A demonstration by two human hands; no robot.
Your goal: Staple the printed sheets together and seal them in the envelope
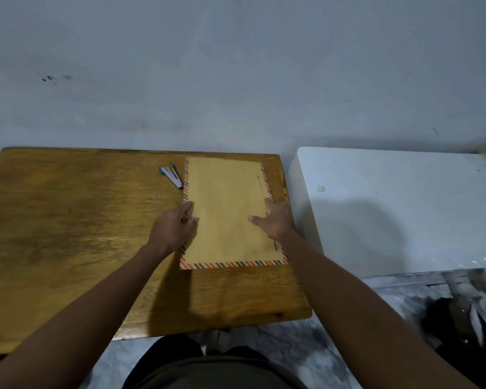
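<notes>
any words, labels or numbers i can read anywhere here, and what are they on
None can be read.
Envelope: small dark and red marks along its right edge, by the right hand, too small and blurred to read.
Stapler: no legible brand or label.
Wooden table, white table and wall: only stains and scuffs, no text.

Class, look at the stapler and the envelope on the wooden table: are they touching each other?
Cannot tell. In the head view the stapler's near tip reaches the envelope's striped left edge, but the picture is too coarse to show either contact or a gap there.
</notes>
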